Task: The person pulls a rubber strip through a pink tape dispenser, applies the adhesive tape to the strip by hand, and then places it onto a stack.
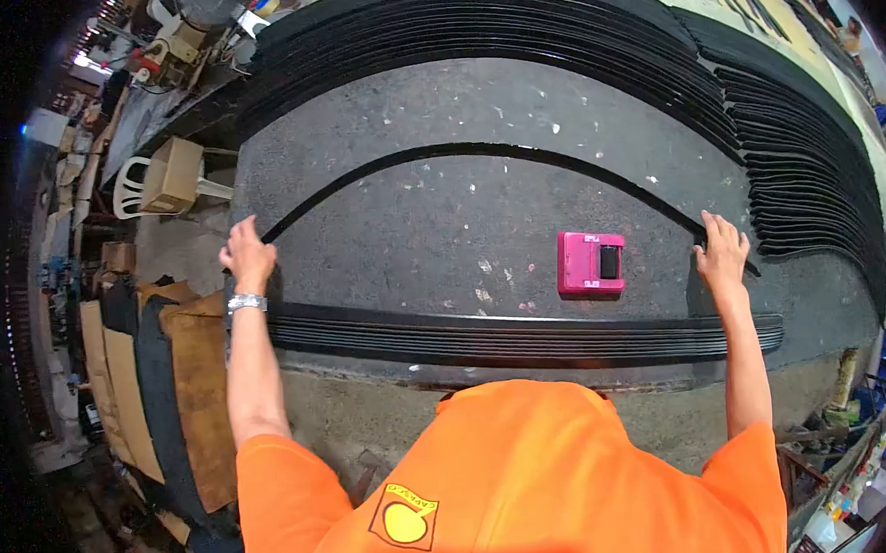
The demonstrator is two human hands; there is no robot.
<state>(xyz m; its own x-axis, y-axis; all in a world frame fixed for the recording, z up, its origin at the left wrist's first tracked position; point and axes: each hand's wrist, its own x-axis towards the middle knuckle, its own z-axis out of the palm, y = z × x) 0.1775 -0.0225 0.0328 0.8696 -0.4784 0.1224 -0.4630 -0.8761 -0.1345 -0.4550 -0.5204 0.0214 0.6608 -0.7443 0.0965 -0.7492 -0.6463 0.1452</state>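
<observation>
A long thin black strip (476, 148) bows across the dark worktable (411, 248), its middle curving away from me. My left hand (249, 257), with a metal-band watch on the wrist, has its fingers closed at the strip's left end. Near the strip's right end my right hand (722, 250) grips it, and a short tail shows past the fingers. Between my hands, closer to the right one, sits a pink box-like device (591, 264) with a black part in its top. A bundle of straight black strips (526, 339) lies along the near table edge, below my forearms.
Thick stacks of black strips (490, 24) curve along the table's far side, and more stacked strips (809, 177) lie at the right. At the left stand a white plastic chair (130, 188) with a cardboard box (173, 175), a machine (171, 55) and leaning sheets (199, 399).
</observation>
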